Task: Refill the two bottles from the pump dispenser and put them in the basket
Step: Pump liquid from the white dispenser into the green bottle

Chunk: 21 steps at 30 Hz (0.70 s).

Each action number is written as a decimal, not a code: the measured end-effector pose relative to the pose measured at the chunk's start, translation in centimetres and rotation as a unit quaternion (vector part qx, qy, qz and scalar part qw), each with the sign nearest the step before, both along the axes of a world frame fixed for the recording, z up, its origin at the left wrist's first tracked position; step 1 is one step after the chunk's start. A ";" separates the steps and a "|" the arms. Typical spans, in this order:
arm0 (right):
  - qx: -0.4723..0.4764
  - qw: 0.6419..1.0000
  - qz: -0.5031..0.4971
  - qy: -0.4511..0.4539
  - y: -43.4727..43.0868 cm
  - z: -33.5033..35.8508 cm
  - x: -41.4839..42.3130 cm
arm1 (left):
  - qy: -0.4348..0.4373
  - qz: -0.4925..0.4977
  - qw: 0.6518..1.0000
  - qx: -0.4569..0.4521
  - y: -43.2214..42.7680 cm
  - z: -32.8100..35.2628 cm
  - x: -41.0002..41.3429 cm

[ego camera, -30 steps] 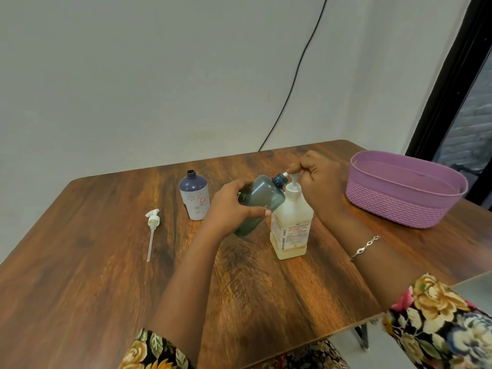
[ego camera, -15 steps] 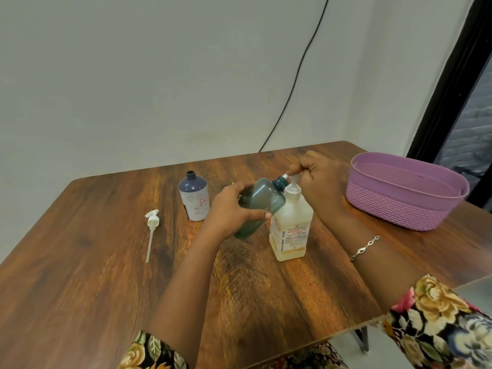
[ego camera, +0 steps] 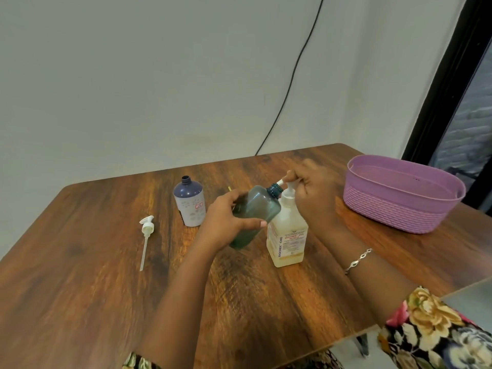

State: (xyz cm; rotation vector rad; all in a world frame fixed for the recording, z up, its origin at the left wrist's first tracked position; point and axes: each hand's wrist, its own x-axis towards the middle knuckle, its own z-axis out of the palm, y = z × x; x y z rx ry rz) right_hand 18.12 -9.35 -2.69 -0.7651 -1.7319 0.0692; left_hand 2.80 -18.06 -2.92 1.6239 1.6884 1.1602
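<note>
My left hand grips a green translucent bottle, tilted with its open neck up against the pump spout. The white pump dispenser with pale yellow liquid stands on the wooden table. Resting on the pump head, my right hand has its fingers curled over it. A second bottle, dark blue on top and white below, stands uncapped behind my left hand. The purple basket sits at the right with nothing visible inside.
A loose white pump top with its long tube lies on the table at the left. A black cable runs down the wall behind. The table's front right corner lies close to my right sleeve.
The pump head has risen slightly under my right hand. The green bottle stays tilted at the spout in my left hand.
</note>
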 end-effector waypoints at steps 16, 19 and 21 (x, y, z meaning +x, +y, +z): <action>0.009 1.000 0.005 0.002 0.5 -0.1 -0.2 | -0.008 -0.011 1.000 0.008 0.2 0.2 0.0; 0.006 0.999 -0.011 -0.034 0.6 1.1 -0.1 | -0.007 -0.014 1.000 0.011 0.1 0.4 -0.1; 0.016 0.999 -0.021 -0.027 0.6 0.7 -0.4 | -0.009 -0.015 1.000 0.011 0.1 0.4 0.0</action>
